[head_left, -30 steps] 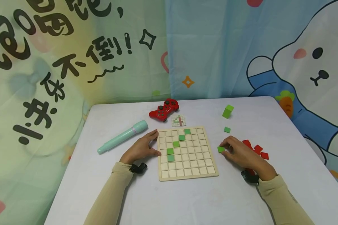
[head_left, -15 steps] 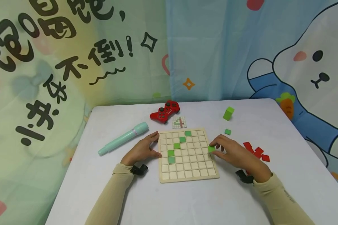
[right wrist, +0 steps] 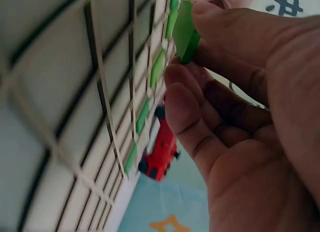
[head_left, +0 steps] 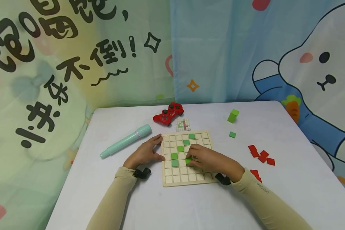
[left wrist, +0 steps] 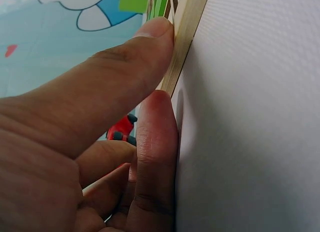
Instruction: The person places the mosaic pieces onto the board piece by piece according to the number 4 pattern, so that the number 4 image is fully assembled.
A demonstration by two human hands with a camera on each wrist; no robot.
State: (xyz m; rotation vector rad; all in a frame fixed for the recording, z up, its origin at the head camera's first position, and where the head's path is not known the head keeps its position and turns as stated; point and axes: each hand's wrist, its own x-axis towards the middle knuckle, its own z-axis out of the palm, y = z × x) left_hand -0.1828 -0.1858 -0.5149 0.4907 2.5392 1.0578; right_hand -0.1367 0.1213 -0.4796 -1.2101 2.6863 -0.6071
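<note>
Head view: your right hand (head_left: 210,159) is over the wooden grid board (head_left: 189,158), fingers curled, pinching a green tile (head_left: 188,160) at approx the board's middle, just right of the lower placed green tiles (head_left: 174,159). Four green tiles already sit in cells, running diagonally from top centre down to the left. Your left hand (head_left: 145,153) rests on the white table (head_left: 161,204) w/ thumb and fingers pressed against the board's left edge, fingers mostly straight. Mint pen-shaped device (head_left: 126,141) lies left of that hand; red game controller (head_left: 168,113) and small pattern card (head_left: 183,125) sit behind the board. Green block (head_left: 233,115) and a loose green tile (head_left: 232,134) are back right; red tiles (head_left: 261,155) lie right of your right arm.

Left wrist view: thumb (left wrist: 125,67) and a finger touch the board's edge (left wrist: 184,37), not wrapping it.

Right wrist view: fingertips (right wrist: 220,22) grip the green tile (right wrist: 186,33), tilted, just above the grid; controller (right wrist: 161,152) shows beyond.
</note>
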